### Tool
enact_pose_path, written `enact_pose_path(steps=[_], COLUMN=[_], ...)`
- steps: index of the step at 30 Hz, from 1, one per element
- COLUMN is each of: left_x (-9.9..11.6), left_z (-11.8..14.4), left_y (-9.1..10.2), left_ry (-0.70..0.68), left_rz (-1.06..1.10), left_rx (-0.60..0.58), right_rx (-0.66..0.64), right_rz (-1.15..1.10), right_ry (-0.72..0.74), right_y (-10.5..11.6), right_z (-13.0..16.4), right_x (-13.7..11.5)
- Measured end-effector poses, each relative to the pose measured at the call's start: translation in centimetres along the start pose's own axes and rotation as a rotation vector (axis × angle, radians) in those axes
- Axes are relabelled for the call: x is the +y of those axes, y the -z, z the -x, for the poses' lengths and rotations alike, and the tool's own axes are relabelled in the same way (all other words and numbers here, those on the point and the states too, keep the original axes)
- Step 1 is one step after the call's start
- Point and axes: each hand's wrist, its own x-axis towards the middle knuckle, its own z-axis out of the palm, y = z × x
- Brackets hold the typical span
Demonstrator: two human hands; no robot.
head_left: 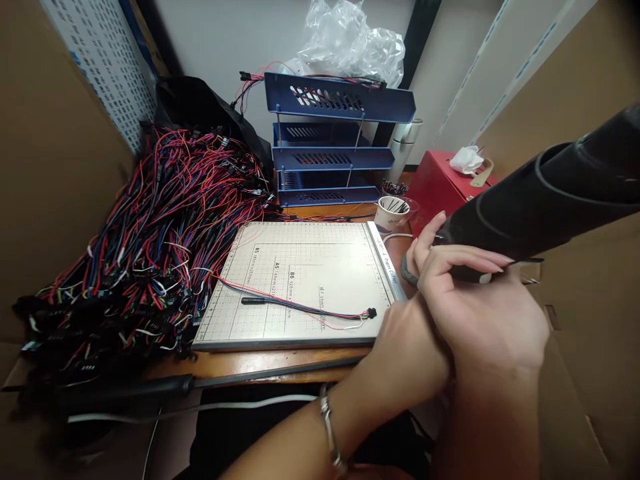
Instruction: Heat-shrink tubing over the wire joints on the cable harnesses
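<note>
- The right hand (pixel 487 313) is closed around the handle of a big black tool (pixel 550 193). It looks like a heat gun, with its thick body going up to the right edge.
- The left hand (pixel 410 353) lies under the right one, close to the right wrist. Its fingers are hidden, so I cannot tell how far they are open or whether they hold something.
- A metal bracelet (pixel 330 427) is on the left wrist.
- Just left of the hands, a paper cutter board (pixel 310 267) lies flat on the wooden table (pixel 260 363).
- One wire harness (pixel 305 307) lies on the board, with a black sleeve at its left end and a small connector at its right end, near the left hand.
- A big pile of red, blue and black wires (pixel 150 240) lies left of the board, touching its edge.
- Behind the board stand a blue shelf rack (pixel 330 140), a paper cup (pixel 391 213) and a red box (pixel 440 187).
</note>
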Motion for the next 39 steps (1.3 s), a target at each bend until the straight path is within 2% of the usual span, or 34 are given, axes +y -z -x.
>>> enact_pose_path(steps=[3,4,6,8,12,15,18,22,26,28,29,32,34,35,37,39], left_x=[-0.5,-0.8,-1.4,-1.8,-2.4,-2.8,-3.1,-3.5,-3.7,-3.6,-3.4,-2.6,-1.9,-1.6,-0.9,-0.5], left_z=[3.7,5.0,7.3,8.7,8.7,8.1,8.0,8.1,8.0,8.0,8.1,8.5,8.7,8.9,9.0,9.1], left_y=[1.7,2.5,4.5,6.6,9.3,9.5,9.1,8.9,8.9,8.9,9.0,9.7,10.4,10.7,11.2,11.5], left_ry=[-0.056,-0.119,-0.233,-0.245,-0.192,-0.210,-0.173,-0.102,-0.024,-0.011,-0.016,-0.057,-0.095,-0.111,-0.130,-0.134], left_rz=[-0.051,-0.097,-0.253,-0.424,-0.679,-0.716,-0.719,-0.695,-0.593,-0.585,-0.591,-0.604,-0.608,-0.610,-0.609,-0.598], left_rx=[0.088,0.150,0.351,0.476,0.432,0.324,0.239,0.201,0.179,0.174,0.185,0.250,0.284,0.297,0.332,0.376], right_rx=[0.036,0.048,0.075,0.107,0.168,0.216,0.161,-0.005,-0.019,-0.080,-0.140,-0.444,-0.692,-0.783,-0.932,-1.040], right_rz=[-0.084,-0.113,-0.197,-0.288,-0.361,-0.350,-0.283,-0.170,-0.023,0.192,0.388,1.221,1.698,1.916,2.186,2.291], right_ry=[-0.027,-0.029,-0.050,-0.082,-0.185,-0.326,-0.449,-0.387,-0.216,-0.140,-0.110,0.072,0.331,0.387,0.442,0.493], right_y=[0.0,0.1,0.1,0.3,0.6,1.2,2.1,3.0,2.9,3.3,3.7,5.4,6.6,7.0,7.4,7.3], right_z=[-1.2,-1.6,-2.7,-3.7,-6.1,-7.6,-8.1,-7.1,-6.0,-5.4,-5.0,-3.3,-1.9,-1.3,-0.2,0.3], right_x=[-1.7,-2.3,-3.5,-4.4,-6.3,-7.6,-8.2,-7.4,-6.0,-5.4,-5.1,-4.2,-3.8,-3.6,-3.1,-2.7])
